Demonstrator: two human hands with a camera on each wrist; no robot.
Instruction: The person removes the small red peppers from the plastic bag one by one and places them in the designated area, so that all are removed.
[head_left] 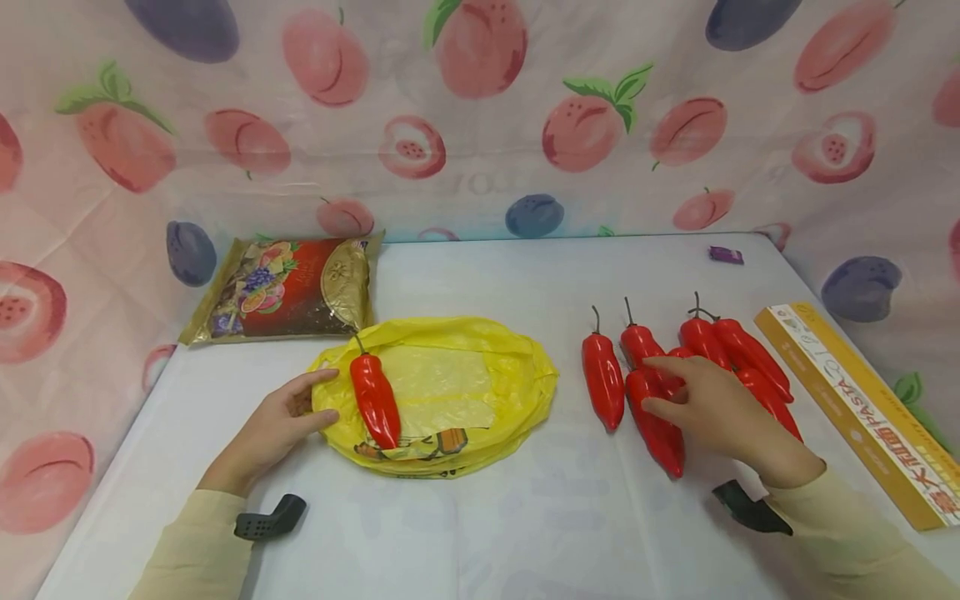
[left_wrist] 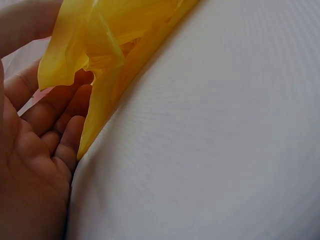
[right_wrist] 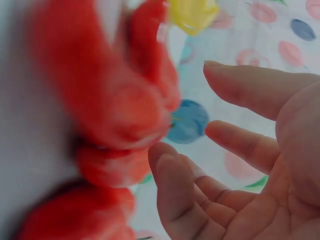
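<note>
My left hand (head_left: 288, 417) holds the near-left rim of a yellow plastic bag (head_left: 525, 408), and part of the bag (left_wrist: 120, 30) lies between thumb and fingers in the left wrist view. Inside the opened bag lies one glossy red chili pepper (head_left: 374, 400) with a dark stem. On the right, my right hand (head_left: 708, 408) hovers at a group of red chili peppers (head_left: 660, 437), its thumb and fingers parted with nothing between them. In the right wrist view, peppers (right_wrist: 125, 110) appear blurred beside the fingertips. My right hand partly covers several peppers in the head view.
A gold and red printed packet (head_left: 292, 287) lies at the back left. One red pepper (head_left: 603, 382) lies at the group's left side. A long yellow pasta box (head_left: 862, 408) runs along the right edge. A small purple packet (head_left: 726, 255) sits far back, before the fruit-print cloth (head_left: 480, 200).
</note>
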